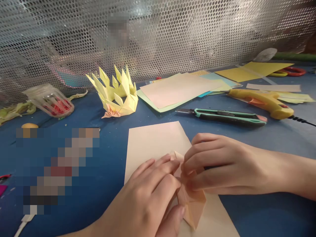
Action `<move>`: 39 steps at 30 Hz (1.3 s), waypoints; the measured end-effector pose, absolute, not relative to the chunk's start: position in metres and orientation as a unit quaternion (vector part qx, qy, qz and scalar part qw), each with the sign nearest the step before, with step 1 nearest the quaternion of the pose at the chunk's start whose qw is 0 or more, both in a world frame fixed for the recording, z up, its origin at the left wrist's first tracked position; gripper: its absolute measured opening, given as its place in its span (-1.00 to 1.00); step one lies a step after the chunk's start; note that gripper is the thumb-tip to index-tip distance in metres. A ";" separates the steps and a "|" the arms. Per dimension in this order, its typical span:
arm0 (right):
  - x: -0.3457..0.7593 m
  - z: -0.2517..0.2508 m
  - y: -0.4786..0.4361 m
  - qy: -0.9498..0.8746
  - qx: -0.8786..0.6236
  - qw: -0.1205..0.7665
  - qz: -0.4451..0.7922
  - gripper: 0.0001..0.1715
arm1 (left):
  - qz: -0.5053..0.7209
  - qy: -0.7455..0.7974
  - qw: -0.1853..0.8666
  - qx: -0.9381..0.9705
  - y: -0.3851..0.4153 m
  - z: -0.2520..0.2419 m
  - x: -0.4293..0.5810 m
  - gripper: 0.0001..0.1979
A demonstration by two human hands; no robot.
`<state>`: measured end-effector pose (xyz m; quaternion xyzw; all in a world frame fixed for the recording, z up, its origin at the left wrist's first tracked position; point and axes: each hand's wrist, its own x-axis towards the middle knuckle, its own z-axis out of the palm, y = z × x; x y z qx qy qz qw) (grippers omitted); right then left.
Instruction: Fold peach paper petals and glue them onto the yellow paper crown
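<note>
Both hands work on a small piece of folded peach-orange paper (193, 205), creased into a pointed shape. My left hand (150, 194) presses it from the left, the thumb near its lower part and the fingers curled over its upper part. From the right, my right hand (222, 164) pinches the upper part, its fingertips bunched together and partly hiding the folds. Underneath lies a flat cream sheet of paper (155, 138) on the blue table (111, 158).
A yellow folded-paper crown (123, 95) stands behind the cream sheet. Coloured paper sheets (175, 89), a green utility knife (229, 116) with its blade showing and a yellow glue gun (261, 100) lie behind my right hand. A clear jar (50, 100) is tipped at the left. Perforated metal mesh (172, 36) closes the back.
</note>
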<state>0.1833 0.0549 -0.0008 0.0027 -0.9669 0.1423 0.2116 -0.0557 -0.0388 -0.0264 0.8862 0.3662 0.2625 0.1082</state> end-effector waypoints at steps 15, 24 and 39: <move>0.179 0.005 0.049 -0.958 -0.005 0.155 0.242 -0.67 | 0.264 0.344 -0.056 0.899 -0.051 -0.026 -0.048 -0.75; 0.176 0.003 0.044 -0.921 -0.066 0.152 0.354 -0.94 | 0.269 0.339 -0.076 0.898 -0.063 -0.016 -0.045 -0.76; 0.178 0.011 0.058 -0.875 -0.090 0.080 0.469 -0.81 | 0.218 0.338 -0.026 0.915 -0.064 -0.008 -0.047 -0.71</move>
